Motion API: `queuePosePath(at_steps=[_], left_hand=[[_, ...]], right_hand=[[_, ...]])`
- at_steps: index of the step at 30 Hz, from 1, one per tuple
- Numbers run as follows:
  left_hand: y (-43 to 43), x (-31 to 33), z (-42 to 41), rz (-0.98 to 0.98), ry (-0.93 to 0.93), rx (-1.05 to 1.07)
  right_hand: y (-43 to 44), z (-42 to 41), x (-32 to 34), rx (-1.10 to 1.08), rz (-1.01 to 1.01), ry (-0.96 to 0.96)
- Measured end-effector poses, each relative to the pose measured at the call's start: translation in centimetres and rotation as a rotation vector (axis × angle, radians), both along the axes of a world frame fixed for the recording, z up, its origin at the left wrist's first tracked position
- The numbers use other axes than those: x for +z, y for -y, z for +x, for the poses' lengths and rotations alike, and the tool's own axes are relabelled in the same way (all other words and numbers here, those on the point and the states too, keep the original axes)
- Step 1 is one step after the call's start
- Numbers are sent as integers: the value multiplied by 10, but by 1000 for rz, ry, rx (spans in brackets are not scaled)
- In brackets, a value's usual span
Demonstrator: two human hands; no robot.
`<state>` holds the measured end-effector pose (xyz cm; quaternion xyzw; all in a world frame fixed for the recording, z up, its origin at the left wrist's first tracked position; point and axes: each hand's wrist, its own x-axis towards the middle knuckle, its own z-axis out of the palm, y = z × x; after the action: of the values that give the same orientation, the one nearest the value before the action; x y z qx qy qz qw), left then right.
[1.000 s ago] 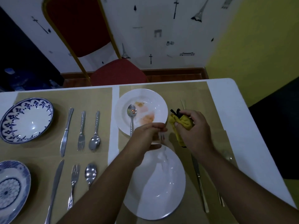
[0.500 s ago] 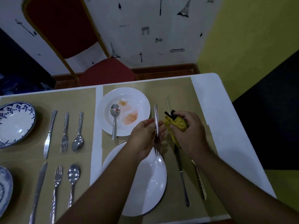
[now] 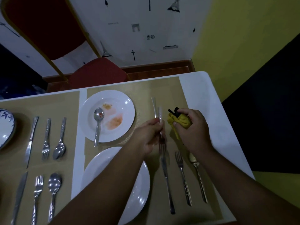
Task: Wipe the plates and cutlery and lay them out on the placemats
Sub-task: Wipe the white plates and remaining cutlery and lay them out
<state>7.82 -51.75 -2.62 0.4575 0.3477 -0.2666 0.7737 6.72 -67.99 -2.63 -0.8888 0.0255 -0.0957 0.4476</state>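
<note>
My left hand (image 3: 148, 135) grips a fork (image 3: 160, 114) by its middle, handle up and tines down, just above the right far placemat (image 3: 168, 88). Beside it my right hand (image 3: 194, 127) is closed on a bunched yellow cloth (image 3: 179, 122), which is not touching the fork. A second utensil handle (image 3: 153, 105) lies on the mat behind the fork. To the left stands a white plate (image 3: 124, 103) with orange smears, and a soiled spoon (image 3: 97, 125) rests in it. Nearer me a clean white plate (image 3: 139, 190) lies partly under my left forearm.
A knife (image 3: 168, 185), a fork (image 3: 184, 177) and a spoon (image 3: 198, 177) lie side by side on the near right mat. Two more knife-fork-spoon sets (image 3: 46, 138) and a blue patterned bowl (image 3: 6, 127) fill the left mats. A red chair (image 3: 97, 72) stands beyond the table.
My left hand has carried the fork from over the near plate's edge to the right, over the mat, turning it handle up. The cloth hand has stayed close beside it.
</note>
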Motion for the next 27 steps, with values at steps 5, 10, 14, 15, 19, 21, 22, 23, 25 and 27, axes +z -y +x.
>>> queuePosePath(at_steps=[5,10,14,15,19,21,22,23,25,27], left_hand=[[30,-18,24,215,0,16],[51,-37,48,436,60,-42],[50,-47,57,808,258,-302],[48,-46,56,924,340,-400],[34,-48,44,1340,808,-789],[28,-63,34,1439,923,-1047],[27,-70,28,1435,918,-1140],[27,-76,22,1433,905,-1196],[29,-81,15,1442,877,-1223],[34,-80,11,1441,854,-1198]], right_hand=[[26,19,-17,-18,-37,-50],[41,44,-33,-13,-66,-98],[45,55,-47,10,-132,-161],[46,55,-51,26,-176,-188],[48,48,-67,127,-307,-220],[48,41,-71,171,-276,-230],[48,39,-72,179,-266,-232],[48,37,-71,178,-262,-228],[48,35,-69,170,-255,-217],[49,33,-68,182,-264,-219]])
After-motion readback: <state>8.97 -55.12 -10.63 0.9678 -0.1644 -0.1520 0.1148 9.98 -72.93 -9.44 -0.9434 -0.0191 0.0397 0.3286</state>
